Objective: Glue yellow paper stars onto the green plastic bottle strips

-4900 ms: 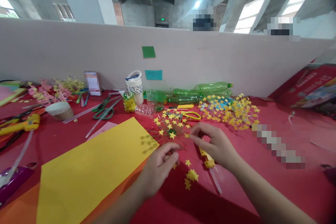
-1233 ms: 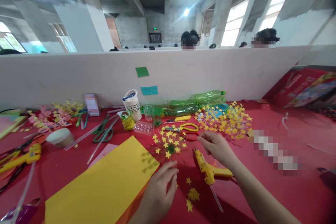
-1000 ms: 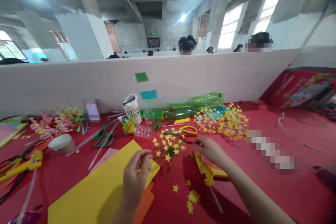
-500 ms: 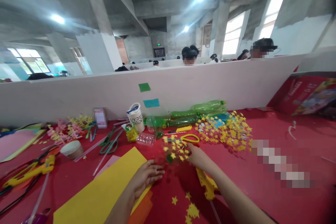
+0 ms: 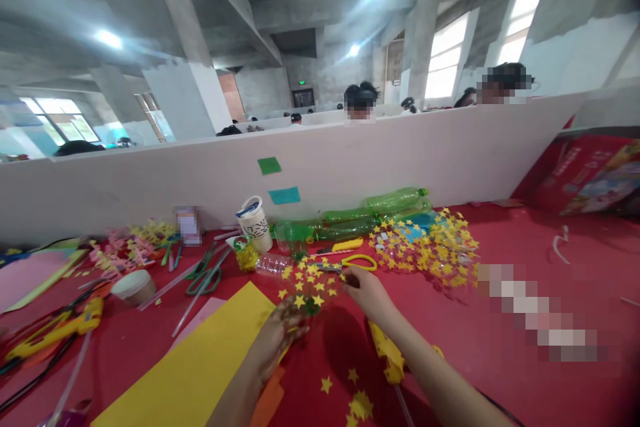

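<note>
A small cluster of yellow paper stars [image 5: 309, 280] on thin clear stems rises from a green base [image 5: 313, 307] between my hands. My left hand [image 5: 280, 333] is at its lower left, fingers apart, fingertips close to the base; whether they touch it I cannot tell. My right hand [image 5: 367, 293] has thumb and forefinger pinched on a yellow star at the cluster's right edge. Below that wrist lies a yellow glue gun [image 5: 387, 353]. Loose yellow stars [image 5: 360, 403] lie nearer me. Yellow paper sheets [image 5: 200, 360] are under my left forearm.
Larger star clusters [image 5: 425, 247] stand at right, before green plastic bottles [image 5: 350, 220]. Yellow-handled scissors [image 5: 360, 262], a yellow cutter [image 5: 347, 245] and a white cup [image 5: 254, 223] lie farther back. Another glue gun [image 5: 60, 330] is at left. A white partition [image 5: 400, 153] runs behind; people sit beyond.
The star cluster has moved left, closer to my left hand. My right hand has followed it left, and my left fingers now come up against its edge in the view.
</note>
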`<state>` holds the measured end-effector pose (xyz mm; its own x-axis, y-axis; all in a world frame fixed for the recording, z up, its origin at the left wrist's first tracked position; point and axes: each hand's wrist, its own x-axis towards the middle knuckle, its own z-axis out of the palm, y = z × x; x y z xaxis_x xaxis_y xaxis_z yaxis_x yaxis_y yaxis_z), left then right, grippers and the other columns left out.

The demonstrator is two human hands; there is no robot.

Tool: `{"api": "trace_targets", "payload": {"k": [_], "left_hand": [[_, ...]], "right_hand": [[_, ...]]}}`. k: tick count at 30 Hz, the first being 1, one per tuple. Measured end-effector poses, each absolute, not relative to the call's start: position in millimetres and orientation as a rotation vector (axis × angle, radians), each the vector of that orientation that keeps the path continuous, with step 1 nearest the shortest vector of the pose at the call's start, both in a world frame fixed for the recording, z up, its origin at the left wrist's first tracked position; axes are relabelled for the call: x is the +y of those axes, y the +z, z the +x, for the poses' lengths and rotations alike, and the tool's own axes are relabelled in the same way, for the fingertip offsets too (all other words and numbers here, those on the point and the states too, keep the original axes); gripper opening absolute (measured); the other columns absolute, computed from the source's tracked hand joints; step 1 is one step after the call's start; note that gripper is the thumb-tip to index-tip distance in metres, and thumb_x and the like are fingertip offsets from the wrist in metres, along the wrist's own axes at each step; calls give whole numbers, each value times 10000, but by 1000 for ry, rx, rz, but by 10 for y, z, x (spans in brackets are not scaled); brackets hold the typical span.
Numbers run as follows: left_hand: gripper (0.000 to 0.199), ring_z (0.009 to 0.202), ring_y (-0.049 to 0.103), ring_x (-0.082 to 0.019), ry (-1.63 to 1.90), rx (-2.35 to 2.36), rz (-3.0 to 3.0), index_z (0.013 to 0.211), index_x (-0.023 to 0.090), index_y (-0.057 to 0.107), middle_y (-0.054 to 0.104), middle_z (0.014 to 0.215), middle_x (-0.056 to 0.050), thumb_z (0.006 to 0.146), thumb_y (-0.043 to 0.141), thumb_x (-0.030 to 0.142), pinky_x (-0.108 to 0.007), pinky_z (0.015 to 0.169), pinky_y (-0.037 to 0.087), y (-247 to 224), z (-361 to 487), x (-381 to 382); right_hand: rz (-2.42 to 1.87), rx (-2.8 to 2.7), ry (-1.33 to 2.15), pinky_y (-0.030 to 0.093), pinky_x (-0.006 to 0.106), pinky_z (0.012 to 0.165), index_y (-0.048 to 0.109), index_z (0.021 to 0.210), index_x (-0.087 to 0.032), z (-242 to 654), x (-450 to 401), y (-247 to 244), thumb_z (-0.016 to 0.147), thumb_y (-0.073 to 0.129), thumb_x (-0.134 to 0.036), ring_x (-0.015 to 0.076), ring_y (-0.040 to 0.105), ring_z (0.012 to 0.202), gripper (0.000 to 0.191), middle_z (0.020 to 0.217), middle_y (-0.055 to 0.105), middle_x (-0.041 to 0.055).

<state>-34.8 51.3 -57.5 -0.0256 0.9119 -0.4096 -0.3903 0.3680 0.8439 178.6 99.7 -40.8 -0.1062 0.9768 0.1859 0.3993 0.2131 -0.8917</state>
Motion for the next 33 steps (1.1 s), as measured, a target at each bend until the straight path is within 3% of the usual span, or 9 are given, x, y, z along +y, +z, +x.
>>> {"api": "trace_targets", "payload": {"k": [7, 13, 15, 20, 26, 33], "left_hand": [[391, 1056, 580, -243, 1296, 743, 549, 1080, 237, 569, 632, 1133, -64, 715, 640, 115, -485, 961, 404, -335, -376, 438], [137, 980, 616, -243, 1454, 551, 554, 733, 195, 663, 712, 882, -38, 622, 720, 139, -447, 1014, 342, -449, -367, 402], [141, 914, 640, -227, 1478, 567, 528, 713, 199, 663, 713, 809, -25, 603, 725, 136, -427, 1005, 354, -514, -377, 395], [219, 844, 653, -195, 1482, 559, 495, 813, 219, 644, 698, 737, -3, 621, 710, 136, -417, 945, 411, -586, -389, 412], [459, 920, 630, -157, 1560, 593, 514, 1102, 281, 515, 680, 937, -7, 712, 634, 70, -361, 881, 455, -523, -350, 468], [652, 820, 657, -155, 1720, 733, 424, 1200, 331, 376, 675, 833, 15, 677, 655, 59, -329, 797, 496, -466, -397, 535]], "right_hand": [[-1146, -1575, 897, 445, 251, 660, 545, 856, -180, 1803, 809, -21, 711, 479, -175, 151, 567, 709, 159, 772, 593, 18], [-1038, -1633, 921, 454, 262, 684, 537, 909, -195, 1747, 567, 240, 761, 473, -154, 143, 564, 724, 166, 784, 582, 10], [-1059, -1707, 879, 451, 267, 694, 540, 914, -198, 1717, 506, 286, 771, 473, -142, 144, 565, 730, 167, 799, 588, 14], [-1081, -1833, 878, 455, 266, 714, 538, 927, -198, 1641, 442, 283, 798, 460, -143, 149, 581, 770, 160, 844, 604, 27], [-1125, -1829, 941, 458, 261, 711, 512, 986, -206, 1529, 445, 222, 792, 471, -147, 149, 589, 788, 207, 858, 601, 21], [-1069, -1777, 1033, 474, 276, 708, 396, 1121, -220, 1420, 449, 173, 784, 478, -135, 141, 590, 749, 357, 866, 580, 18]]}}
